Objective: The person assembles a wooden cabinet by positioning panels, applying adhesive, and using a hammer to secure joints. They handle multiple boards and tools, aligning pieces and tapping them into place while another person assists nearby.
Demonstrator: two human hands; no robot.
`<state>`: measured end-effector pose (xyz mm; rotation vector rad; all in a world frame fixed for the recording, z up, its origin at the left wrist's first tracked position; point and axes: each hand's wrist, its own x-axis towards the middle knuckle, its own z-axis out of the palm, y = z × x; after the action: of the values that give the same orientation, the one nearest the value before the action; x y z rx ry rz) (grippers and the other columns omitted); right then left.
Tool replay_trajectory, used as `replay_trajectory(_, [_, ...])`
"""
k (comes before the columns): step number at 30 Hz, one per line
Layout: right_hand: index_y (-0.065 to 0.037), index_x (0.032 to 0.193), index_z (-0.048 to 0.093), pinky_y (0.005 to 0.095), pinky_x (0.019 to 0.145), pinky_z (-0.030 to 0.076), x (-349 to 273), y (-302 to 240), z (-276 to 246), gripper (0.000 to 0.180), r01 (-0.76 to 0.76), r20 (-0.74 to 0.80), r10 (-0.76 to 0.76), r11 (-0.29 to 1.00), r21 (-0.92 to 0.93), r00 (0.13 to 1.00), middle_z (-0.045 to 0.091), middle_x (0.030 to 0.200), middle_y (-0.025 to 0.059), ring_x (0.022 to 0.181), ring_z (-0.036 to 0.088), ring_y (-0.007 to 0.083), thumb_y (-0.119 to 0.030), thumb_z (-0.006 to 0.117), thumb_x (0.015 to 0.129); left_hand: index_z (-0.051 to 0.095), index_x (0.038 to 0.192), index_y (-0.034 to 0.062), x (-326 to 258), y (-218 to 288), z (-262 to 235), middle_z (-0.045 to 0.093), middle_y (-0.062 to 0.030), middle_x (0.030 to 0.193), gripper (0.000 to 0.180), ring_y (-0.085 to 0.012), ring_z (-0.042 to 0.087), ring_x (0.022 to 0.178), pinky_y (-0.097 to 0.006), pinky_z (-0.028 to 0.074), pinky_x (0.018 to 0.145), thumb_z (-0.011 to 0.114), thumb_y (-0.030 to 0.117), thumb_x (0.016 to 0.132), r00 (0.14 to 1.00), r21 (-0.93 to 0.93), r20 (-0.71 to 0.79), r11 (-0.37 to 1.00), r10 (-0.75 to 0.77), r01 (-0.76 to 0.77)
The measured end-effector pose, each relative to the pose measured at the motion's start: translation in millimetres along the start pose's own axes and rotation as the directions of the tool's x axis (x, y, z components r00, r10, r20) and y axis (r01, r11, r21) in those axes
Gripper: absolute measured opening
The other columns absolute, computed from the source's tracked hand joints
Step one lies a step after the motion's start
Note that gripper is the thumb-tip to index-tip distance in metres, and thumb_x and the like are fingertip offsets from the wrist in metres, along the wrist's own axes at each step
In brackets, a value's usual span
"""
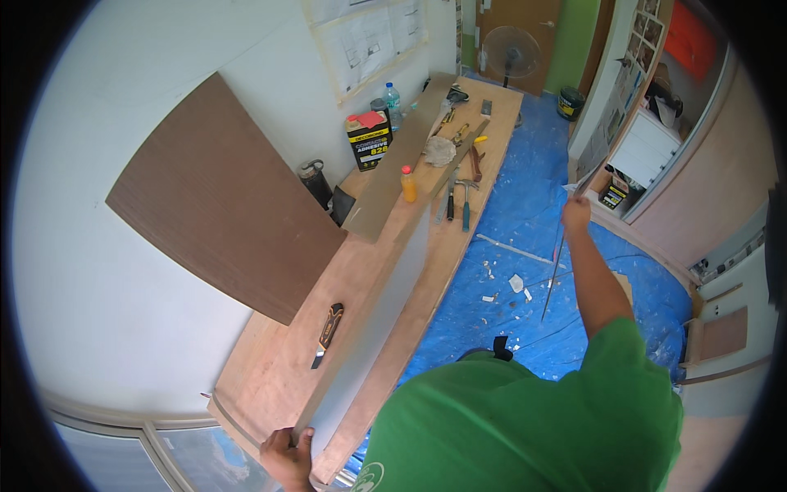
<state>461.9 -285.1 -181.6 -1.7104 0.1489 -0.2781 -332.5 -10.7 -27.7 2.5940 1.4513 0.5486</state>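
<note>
At the near end of the workbench, my left hand (287, 457) is closed over the end of a long board (370, 351). The board stands on its long edge, with a brown upper edge and a pale grey-white face; my thumb presses on that face. My right hand (576, 211) is stretched out to the right, over the floor and away from the bench. It is closed on a long thin dark strip (555, 275), which hangs down below the fist and sticks out above it. A utility knife (328, 334) with a black and orange handle lies left of the board.
The wooden bench (246, 361) also carries a hammer (466, 203), an orange bottle (408, 185), an adhesive can (369, 139) and a long brown panel (379, 201). A wood-grain sheet (221, 197) leans on the wall. Scraps (516, 284) litter the blue floor sheeting (525, 197); a fan (510, 53) stands beyond.
</note>
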Motion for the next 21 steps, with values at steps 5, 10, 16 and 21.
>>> replay_trajectory(5, [-0.008, 0.092, 0.065, 0.0387, 0.043, 0.044, -6.1, 124.5, -50.1, 0.01, -0.222, 0.218, 0.264, 0.955, -0.198, 0.94, 0.062, 0.069, 0.0089, 0.054, 0.06, 0.0215, -0.017, 0.06, 0.092, 0.072, 0.087, 0.0068, -7.4, -2.1, 13.5, 0.066, -0.0079, 0.072, 0.035, -0.0328, 0.061, 0.068, -0.045, 0.048, 0.066, 0.087, 0.033, 0.071, 0.983, 0.16, -0.145, 0.983, 0.113, -0.089])
replay_trajectory(10, [-0.008, 0.093, 0.062, 0.0378, 0.038, 0.039, -23.8, 192.7, -134.1, 0.009, -0.209, 0.388, 0.418, 0.854, -0.477, 0.821, 0.057, 0.063, 0.0068, 0.046, 0.054, 0.0209, -0.016, 0.058, 0.093, 0.071, 0.097, 0.0009, -12.2, 17.4, 15.4, 0.071, -0.014, 0.083, 0.026, -0.0332, 0.069, 0.074, -0.041, 0.055, 0.07, 0.08, 0.024, 0.088, 0.99, -0.02, -0.142, 1.0, 0.002, -0.005])
replay_trajectory(16, [-0.005, 0.088, 0.064, 0.0385, 0.037, 0.042, -48.0, 281.3, -243.5, 0.01, 0.394, 0.622, 0.629, 0.482, -0.783, 0.466, 0.062, 0.063, 0.0119, 0.044, 0.058, 0.0247, -0.013, 0.061, 0.093, 0.069, 0.103, -0.0006, 11.3, 53.3, 24.8, 0.071, -0.0167, 0.087, 0.028, -0.033, 0.072, 0.079, -0.04, 0.056, 0.072, 0.075, 0.025, 0.095, 0.997, -0.028, -0.071, 0.999, -0.025, 0.024])
replay_trajectory(21, [-0.001, 0.072, 0.063, 0.0423, 0.04, 0.049, -77.9, 292.3, -300.7, 0.022, 0.005, 0.37, 0.762, 0.434, -0.901, 0.53, 0.068, 0.069, 0.0166, 0.048, 0.066, 0.0269, -0.001, 0.054, 0.092, 0.069, 0.101, 0.0016, 44.5, 78.9, 38.9, 0.072, -0.0183, 0.088, 0.026, -0.0362, 0.071, 0.078, -0.042, 0.055, 0.071, 0.071, 0.028, 0.098, 0.998, 0.036, -0.053, 0.999, 0.038, -0.036])
